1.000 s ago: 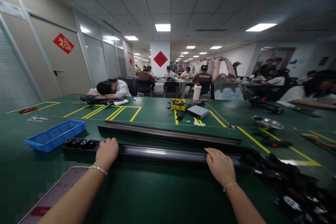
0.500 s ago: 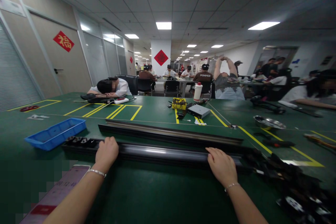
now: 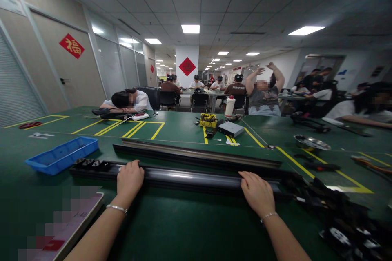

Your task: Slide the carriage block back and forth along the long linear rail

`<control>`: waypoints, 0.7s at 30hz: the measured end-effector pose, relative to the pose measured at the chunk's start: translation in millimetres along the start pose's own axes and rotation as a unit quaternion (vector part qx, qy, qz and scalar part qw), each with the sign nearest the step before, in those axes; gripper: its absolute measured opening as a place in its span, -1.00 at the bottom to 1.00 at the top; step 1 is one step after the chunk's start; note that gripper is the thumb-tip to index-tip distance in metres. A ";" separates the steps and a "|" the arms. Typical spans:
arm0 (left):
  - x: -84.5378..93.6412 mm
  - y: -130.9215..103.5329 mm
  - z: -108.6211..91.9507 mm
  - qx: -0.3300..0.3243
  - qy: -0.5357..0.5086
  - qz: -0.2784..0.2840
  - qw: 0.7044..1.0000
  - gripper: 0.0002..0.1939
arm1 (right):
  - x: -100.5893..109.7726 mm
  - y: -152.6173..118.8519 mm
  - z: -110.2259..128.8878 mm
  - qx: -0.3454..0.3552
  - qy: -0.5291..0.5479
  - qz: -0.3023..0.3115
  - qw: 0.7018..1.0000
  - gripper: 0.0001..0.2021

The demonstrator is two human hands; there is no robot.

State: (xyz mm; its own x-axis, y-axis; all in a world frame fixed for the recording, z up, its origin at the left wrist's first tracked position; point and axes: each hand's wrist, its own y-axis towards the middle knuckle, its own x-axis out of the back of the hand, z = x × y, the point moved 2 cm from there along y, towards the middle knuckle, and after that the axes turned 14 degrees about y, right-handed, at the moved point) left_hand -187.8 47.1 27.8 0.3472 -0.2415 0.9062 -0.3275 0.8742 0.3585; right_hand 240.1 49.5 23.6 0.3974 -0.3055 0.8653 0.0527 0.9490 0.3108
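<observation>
Two hands (image 3: 130, 179) (image 3: 259, 193) touch a black rail (image 3: 190, 177), their grip unclear, on a green table (image 3: 183, 228) beneath ceiling lights (image 3: 190, 29).

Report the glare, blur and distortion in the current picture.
Head view, centre: a glare streak runs along the near black rail; head view, right: the pile of black parts looks smeared, its pieces hard to separate; head view, lower left: square blocks cover part of the phone; head view, left: the door leans, suggesting wide-angle distortion.

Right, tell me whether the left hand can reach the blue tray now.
Probably yes: only the low left end of the nearer black rail, where small parts sit, lies between the left hand and the blue tray.
</observation>
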 end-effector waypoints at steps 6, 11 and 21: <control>-11.0 -7.9 9.3 0.137 -0.119 0.030 0.983 -0.39 | -0.7 0.3 -1.0 0.005 0.009 0.001 1.000 -0.55; -19.3 -15.8 11.6 0.125 -0.147 0.055 0.980 -0.36 | 0.3 -0.5 0.4 0.005 0.008 -0.005 1.000 -0.56; -21.3 -18.1 16.6 0.062 -0.085 0.043 0.994 -0.35 | 0.6 -1.0 -0.9 0.002 0.010 0.002 1.000 -0.55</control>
State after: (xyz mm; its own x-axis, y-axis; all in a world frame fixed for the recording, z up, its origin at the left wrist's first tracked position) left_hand -203.8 29.5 5.7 0.1642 -0.2449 0.9555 -0.4583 0.8388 0.2937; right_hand 241.1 48.4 23.4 0.4151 -0.3006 0.8587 0.0473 0.9497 0.3096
